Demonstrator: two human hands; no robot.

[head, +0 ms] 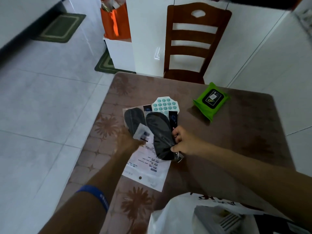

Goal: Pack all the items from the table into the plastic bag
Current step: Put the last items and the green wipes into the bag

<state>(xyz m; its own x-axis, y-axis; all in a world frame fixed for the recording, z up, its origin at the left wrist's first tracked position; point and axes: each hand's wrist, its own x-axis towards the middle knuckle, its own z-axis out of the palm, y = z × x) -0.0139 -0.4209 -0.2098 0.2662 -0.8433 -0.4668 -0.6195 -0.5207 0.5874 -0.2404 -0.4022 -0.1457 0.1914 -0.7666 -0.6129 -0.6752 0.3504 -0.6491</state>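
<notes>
Two hands (181, 142) pinch crinkly clear-wrapped oval dark insoles (159, 134).

Both arms reach in from the frame bottom toward centre. Left hand (130, 141) blurred, palm down, grip unclear; blue band on left forearm. Right hand (183, 141) right of centre, fingers curled tight, pinching.

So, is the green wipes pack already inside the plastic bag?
No, the green wipes pack lies on the table, apart from the plastic bag.
</notes>
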